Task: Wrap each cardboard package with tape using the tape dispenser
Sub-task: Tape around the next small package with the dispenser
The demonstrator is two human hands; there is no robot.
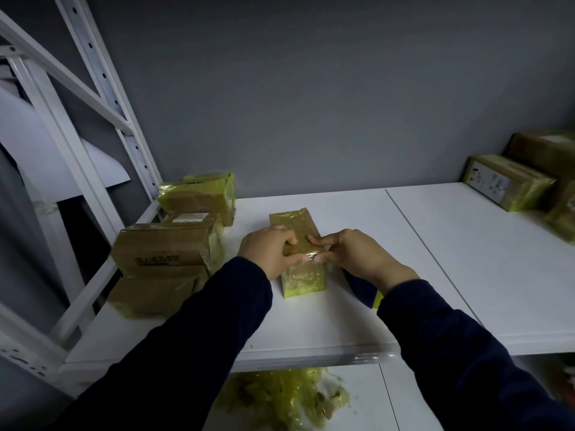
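Note:
A small cardboard package (pixel 295 227) covered in yellowish clear tape lies lengthwise on the white shelf (pixel 342 306), in the middle. My left hand (pixel 270 248) holds its left side, fingers over the top and thumb at the near edge. My right hand (pixel 357 255) holds its right side, with fingertips on top and the thumb meeting the left thumb on the tape at the near top edge. A dark blue and yellow object (pixel 364 290), possibly the tape dispenser, lies mostly hidden under my right wrist.
Several taped boxes (pixel 168 247) are stacked at the left by the white rack upright (pixel 124 126). More boxes (pixel 510 181) stand at the far right. A heap of crumpled yellowish tape (pixel 286 396) lies on the lower shelf. A grey wall is behind.

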